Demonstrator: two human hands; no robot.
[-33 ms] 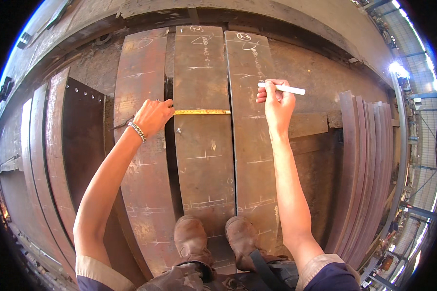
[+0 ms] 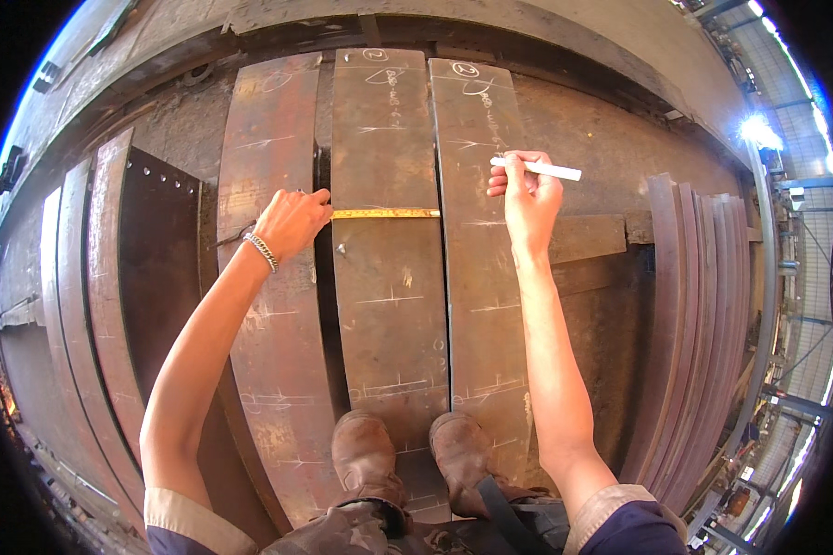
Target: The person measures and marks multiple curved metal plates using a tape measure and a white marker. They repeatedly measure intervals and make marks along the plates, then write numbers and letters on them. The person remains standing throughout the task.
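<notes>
A yellow tape measure (image 2: pixel 384 214) lies straight across the middle steel plate (image 2: pixel 387 338), its end near that plate's right edge. My left hand (image 2: pixel 292 222) pinches the tape at the plate's left edge, over the gap beside the left steel plate (image 2: pixel 282 356); the tape's case is not visible. Above the right steel plate's (image 2: pixel 486 342) outer edge, my right hand (image 2: pixel 534 205) holds a white chalk stick (image 2: pixel 555 171) between thumb and fingers, tip pointing left. White cross marks, lines and handwriting run along the plates.
My boots (image 2: pixel 366 453) stand at the near end of the plates. On the right is a stack of narrow steel bars (image 2: pixel 699 324). More upright plates (image 2: pixel 111 277), one with a row of holes, stand on the left. A dark beam crosses the far side. A bright light glares at upper right.
</notes>
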